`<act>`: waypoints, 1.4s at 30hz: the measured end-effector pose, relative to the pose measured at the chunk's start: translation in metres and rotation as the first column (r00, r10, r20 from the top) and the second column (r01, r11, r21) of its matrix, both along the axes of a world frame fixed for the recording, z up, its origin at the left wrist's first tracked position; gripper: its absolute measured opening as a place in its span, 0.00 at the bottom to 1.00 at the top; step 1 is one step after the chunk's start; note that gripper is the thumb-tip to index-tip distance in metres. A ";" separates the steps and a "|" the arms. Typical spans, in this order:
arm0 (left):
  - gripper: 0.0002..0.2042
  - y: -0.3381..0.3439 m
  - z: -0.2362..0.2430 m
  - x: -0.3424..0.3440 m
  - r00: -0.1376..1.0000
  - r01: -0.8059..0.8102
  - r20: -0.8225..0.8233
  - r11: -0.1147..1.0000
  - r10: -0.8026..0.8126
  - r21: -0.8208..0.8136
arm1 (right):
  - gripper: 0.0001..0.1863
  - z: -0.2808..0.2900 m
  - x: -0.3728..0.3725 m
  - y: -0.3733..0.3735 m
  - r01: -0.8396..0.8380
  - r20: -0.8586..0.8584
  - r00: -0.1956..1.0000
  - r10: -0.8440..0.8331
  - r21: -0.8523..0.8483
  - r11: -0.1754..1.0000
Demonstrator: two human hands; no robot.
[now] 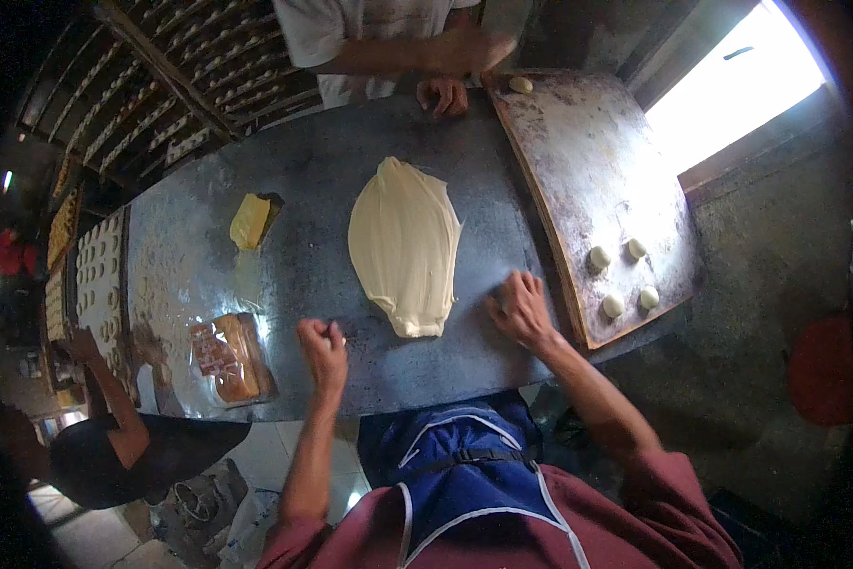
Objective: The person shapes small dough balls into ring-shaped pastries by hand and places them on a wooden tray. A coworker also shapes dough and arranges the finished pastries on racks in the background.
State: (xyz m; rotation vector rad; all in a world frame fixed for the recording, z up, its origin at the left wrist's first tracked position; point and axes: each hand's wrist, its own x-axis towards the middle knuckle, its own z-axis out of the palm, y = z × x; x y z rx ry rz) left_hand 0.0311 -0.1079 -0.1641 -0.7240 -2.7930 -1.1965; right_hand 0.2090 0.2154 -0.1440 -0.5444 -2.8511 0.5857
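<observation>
A sheet of pale dough, oval and folded narrow at its near end, lies flat in the middle of the dark table. My left hand is closed to a fist above the table's near edge, left of the dough. A small pale bit shows at its side, but what the fingers hold, if anything, is hidden. To the right of the dough, my right hand hovers over or rests on the table, its fingers loosely bent and apart with nothing visible in them. Neither hand touches the dough.
A wooden-edged board at the right bears several dough balls. At the left lie a yellow block of fat and a wrapped bread loaf. Another person stands across the table; one more works at far left near trays.
</observation>
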 end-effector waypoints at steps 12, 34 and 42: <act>0.13 -0.037 0.025 0.012 0.985 0.168 -0.028 0.978 -0.173 -0.124 | 0.16 0.017 0.044 -0.049 0.017 -0.028 1.000 -0.012 0.189 0.982; 0.22 -0.012 0.078 0.068 0.925 0.246 0.305 0.969 -0.227 -0.023 | 0.31 0.045 0.097 -0.058 -0.004 0.042 0.999 0.022 -0.382 0.924; 0.13 0.061 -0.007 0.035 0.989 -0.099 0.122 0.982 0.079 0.163 | 0.24 -0.046 -0.014 -0.070 0.009 -0.072 0.997 -0.001 0.114 0.993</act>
